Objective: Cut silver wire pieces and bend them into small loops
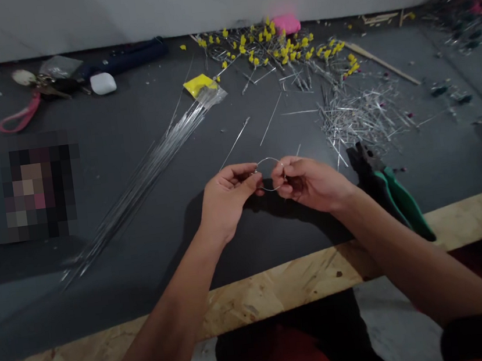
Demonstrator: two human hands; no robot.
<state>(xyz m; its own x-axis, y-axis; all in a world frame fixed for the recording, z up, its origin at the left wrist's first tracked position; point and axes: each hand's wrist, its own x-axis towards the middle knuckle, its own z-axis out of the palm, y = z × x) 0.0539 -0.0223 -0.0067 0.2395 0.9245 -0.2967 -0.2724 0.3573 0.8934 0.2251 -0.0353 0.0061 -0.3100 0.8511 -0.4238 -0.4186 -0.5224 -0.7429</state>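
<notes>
A thin silvery wire loop (267, 158) is held between my two hands above the dark tabletop. My left hand (232, 196) is closed, thumb and fingers pinching the loop's left side. On the opposite side, the fingers of my right hand (306, 179) close around the wire. The fingertips hide where the wire ends lie. Pliers with green handles (406, 201) rest just right of my right hand, partly behind the forearm. A long bundle of straight wires (147, 168) lies left of my left hand, its upper end in a small clear and yellow wrapper (202, 85).
Farther back lie many wire pieces with yellow tips (290, 48) and a pink lump (286, 24). A heap of short wires (354, 117) sits behind the pliers, near a wooden stick (385, 63). Keys with a pink strap (20, 117) and a white case (103, 84) are at left.
</notes>
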